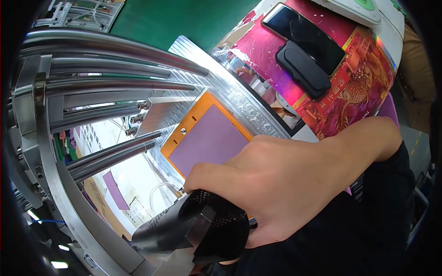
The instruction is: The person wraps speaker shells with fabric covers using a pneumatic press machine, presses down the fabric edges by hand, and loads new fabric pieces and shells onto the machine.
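My right hand (271,184) reaches in from the right side, its back facing up. Its fingers are closed around a black handheld tool (198,225) with a perforated, rounded housing; its exact kind I cannot make out. The tool's barrel points to the lower left, and part of its grip is hidden by the hand. Just beyond the fingers lies a flat purple sheet or pad (212,133) inside an orange frame (177,145), partly covered by the hand. The frame rests on a shiny metal base plate (239,101). My left hand is out of view.
Thick steel columns (119,87) and a curved metal frame (60,193) occupy the left side. At upper right, a smartphone (299,32) and a black case (304,69) lie on a red printed mat (363,83). A white-and-green device (354,11) sits behind them. A green surface (161,20) lies beyond.
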Demonstrator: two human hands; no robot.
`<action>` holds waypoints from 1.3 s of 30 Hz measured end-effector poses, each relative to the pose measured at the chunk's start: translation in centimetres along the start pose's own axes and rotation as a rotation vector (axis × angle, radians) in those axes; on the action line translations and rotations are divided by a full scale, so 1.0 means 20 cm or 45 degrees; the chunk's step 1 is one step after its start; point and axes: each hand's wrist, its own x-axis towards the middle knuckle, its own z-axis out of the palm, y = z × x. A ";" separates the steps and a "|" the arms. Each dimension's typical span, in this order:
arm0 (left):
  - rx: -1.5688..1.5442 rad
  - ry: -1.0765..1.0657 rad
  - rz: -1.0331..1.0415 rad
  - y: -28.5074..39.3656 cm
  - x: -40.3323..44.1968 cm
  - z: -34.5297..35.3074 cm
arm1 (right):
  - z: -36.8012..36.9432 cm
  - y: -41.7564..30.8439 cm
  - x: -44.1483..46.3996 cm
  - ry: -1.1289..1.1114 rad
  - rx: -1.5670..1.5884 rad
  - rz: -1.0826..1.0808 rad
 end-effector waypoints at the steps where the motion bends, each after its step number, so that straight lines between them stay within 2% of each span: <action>1: -0.007 -0.001 -0.008 0.00 0.00 0.00 | 0.01 0.00 0.00 0.007 0.018 0.001; 15: -0.035 -0.017 -0.028 0.03 0.00 -0.02 | 0.01 -0.03 0.00 0.112 0.160 0.055; 18: -0.038 -0.023 -0.023 0.04 0.00 -0.01 | 0.00 -0.03 -0.01 -0.033 0.100 0.127; 21: -0.062 -0.042 -0.025 0.04 -0.02 -0.01 | 0.03 -0.03 -0.01 0.083 0.070 0.050; 27: -0.058 -0.050 -0.030 0.05 -0.08 0.00 | 0.06 -0.05 0.00 0.118 0.183 0.158; 33: -0.095 -0.057 -0.036 0.06 -0.10 0.00 | 0.06 -0.03 0.01 0.084 0.249 0.074; 35: -0.121 -0.065 -0.045 0.06 -0.12 0.00 | -0.03 -0.09 0.02 -0.083 -0.153 0.153; 37: -0.163 -0.093 -0.061 0.06 -0.13 0.01 | -0.07 -0.11 0.04 -0.002 -0.474 -0.048; 38: -0.193 -0.112 -0.066 0.06 -0.14 0.02 | -0.05 -0.08 0.07 0.160 -0.587 -0.290; 39: -0.232 -0.133 -0.078 0.05 -0.15 0.03 | -0.05 -0.10 0.08 0.153 -0.673 -0.366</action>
